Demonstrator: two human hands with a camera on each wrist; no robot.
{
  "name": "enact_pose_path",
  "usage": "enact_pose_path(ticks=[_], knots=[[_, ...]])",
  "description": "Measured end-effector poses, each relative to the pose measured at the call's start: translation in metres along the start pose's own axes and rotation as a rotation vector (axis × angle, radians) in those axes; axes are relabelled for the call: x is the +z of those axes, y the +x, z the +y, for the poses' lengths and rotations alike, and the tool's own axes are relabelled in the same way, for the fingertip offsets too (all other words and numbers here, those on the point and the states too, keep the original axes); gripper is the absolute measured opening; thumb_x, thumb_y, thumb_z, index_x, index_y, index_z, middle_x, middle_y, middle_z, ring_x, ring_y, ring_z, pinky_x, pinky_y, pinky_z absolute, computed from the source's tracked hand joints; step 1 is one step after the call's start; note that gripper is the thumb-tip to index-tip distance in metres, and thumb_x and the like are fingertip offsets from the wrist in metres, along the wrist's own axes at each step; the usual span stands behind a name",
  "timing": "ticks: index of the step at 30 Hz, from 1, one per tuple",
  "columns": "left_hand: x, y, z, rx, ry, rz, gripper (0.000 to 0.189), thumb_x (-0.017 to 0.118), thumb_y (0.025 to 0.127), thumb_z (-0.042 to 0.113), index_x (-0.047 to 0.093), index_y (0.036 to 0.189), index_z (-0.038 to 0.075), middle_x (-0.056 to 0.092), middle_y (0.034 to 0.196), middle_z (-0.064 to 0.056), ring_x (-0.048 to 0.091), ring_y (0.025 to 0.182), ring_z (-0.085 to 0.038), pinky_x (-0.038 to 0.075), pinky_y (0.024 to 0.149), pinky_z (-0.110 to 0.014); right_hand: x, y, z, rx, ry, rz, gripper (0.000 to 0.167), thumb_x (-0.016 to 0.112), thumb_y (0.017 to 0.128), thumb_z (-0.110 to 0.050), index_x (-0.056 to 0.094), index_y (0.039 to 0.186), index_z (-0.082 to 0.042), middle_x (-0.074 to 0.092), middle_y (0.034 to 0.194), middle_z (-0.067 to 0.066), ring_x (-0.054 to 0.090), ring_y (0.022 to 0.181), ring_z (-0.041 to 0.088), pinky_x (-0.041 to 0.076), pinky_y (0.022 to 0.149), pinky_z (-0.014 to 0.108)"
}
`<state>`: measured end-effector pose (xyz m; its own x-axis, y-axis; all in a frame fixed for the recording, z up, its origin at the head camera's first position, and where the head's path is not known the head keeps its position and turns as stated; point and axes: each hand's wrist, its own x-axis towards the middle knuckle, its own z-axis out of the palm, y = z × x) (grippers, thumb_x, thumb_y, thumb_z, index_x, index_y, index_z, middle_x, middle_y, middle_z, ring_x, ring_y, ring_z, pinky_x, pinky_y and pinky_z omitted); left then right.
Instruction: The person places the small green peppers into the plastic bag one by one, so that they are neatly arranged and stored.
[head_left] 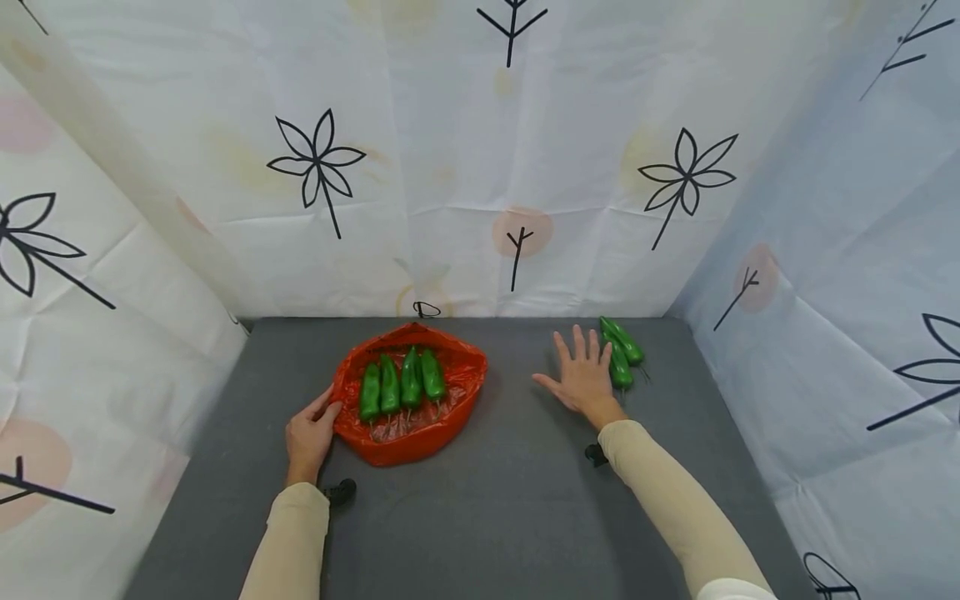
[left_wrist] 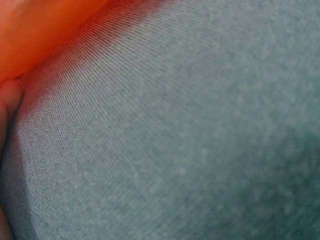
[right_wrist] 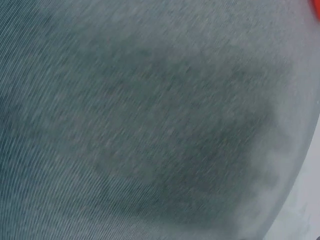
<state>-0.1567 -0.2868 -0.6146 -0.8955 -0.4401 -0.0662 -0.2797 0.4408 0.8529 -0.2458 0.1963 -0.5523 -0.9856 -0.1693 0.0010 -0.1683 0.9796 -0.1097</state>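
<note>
A red plastic bag (head_left: 465, 398) lies wide open on the grey table, its rim rolled outward. Several green peppers (head_left: 411, 379) rest side by side inside it, stems toward me. At the bag's left edge my left hand (head_left: 306, 435) pinches the rim between thumb and fingers; in the left wrist view, fingertips (left_wrist: 11, 95) touch the orange-red plastic (left_wrist: 40, 30). My right hand (head_left: 585, 379) is spread with straight fingers over the table's right side. Beside its fingertips lie more green peppers (head_left: 621, 354), partly behind the hand; whether it touches them I cannot tell.
The grey table (head_left: 480, 517) meets white patterned cloth (head_left: 465, 167) at the back and both sides. Dark wrist camera mounts (head_left: 341, 492) sit at both sleeves. A corner of red plastic (right_wrist: 317, 7) shows in the right wrist view.
</note>
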Motion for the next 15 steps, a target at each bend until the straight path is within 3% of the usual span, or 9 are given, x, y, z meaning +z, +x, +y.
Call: enact_pose_path(ticks=[15], knots=[[0.0,0.003,-0.003,0.007,0.0,0.004,0.047,0.065,0.097,0.049,0.061,0.142,0.035,0.061,0.146,-0.009,0.052,0.141,-0.035,0.036,0.119,-0.055,-0.003,-0.006,0.036,0.067,0.036,0.03,0.1,0.058,0.092,-0.069,0.018,0.165,-0.012,0.01,0.169,0.027,0.007,0.156,0.052,0.007,0.12,0.076]])
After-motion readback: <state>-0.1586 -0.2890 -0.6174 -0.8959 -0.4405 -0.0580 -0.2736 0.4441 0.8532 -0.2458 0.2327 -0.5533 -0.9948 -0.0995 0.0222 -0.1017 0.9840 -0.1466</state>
